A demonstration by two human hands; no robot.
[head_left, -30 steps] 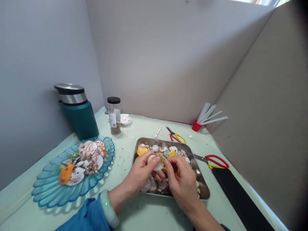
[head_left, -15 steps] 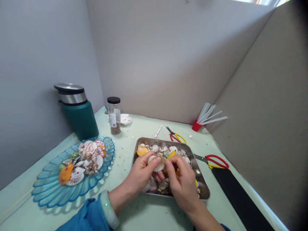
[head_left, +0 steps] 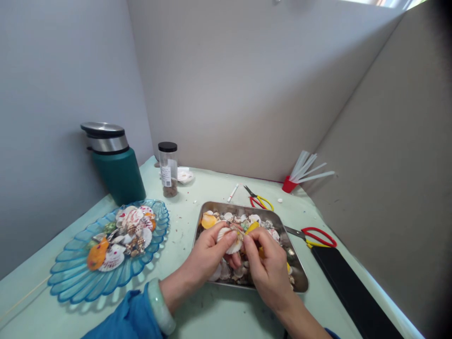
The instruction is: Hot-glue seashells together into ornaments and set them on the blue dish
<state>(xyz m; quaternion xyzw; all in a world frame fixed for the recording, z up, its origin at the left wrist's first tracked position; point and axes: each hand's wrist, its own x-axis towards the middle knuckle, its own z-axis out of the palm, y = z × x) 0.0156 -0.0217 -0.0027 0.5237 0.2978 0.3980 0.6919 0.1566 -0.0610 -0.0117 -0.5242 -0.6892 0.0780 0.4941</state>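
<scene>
A pale ribbed scallop shell [head_left: 233, 243] is gripped between the thumb and fingers of my left hand [head_left: 214, 245], above the metal tray [head_left: 300, 282]. At the shell's right edge my right hand [head_left: 266, 256] has its thumb and forefinger pinched together. What those fingertips hold, perhaps a thin strand, is too small to make out. Under both hands the tray is full of mixed seashells, with a yellow-orange shell [head_left: 209, 220] at its back left corner. My hands and wrists hide part of the tray's contents.
Left stands a blue scalloped plate [head_left: 67, 278] of shells, behind it a green bottle [head_left: 120, 176] and a clear jar [head_left: 168, 172]. Scissors [head_left: 259, 198] and a pen [head_left: 233, 193] lie behind the tray. Right are more scissors [head_left: 319, 237], a black case [head_left: 349, 287] and a red cup [head_left: 289, 184] holding glue sticks.
Hardly anything differs. The shell in my left hand has tilted very slightly, and my right fingertips have shifted a little at its edge.
</scene>
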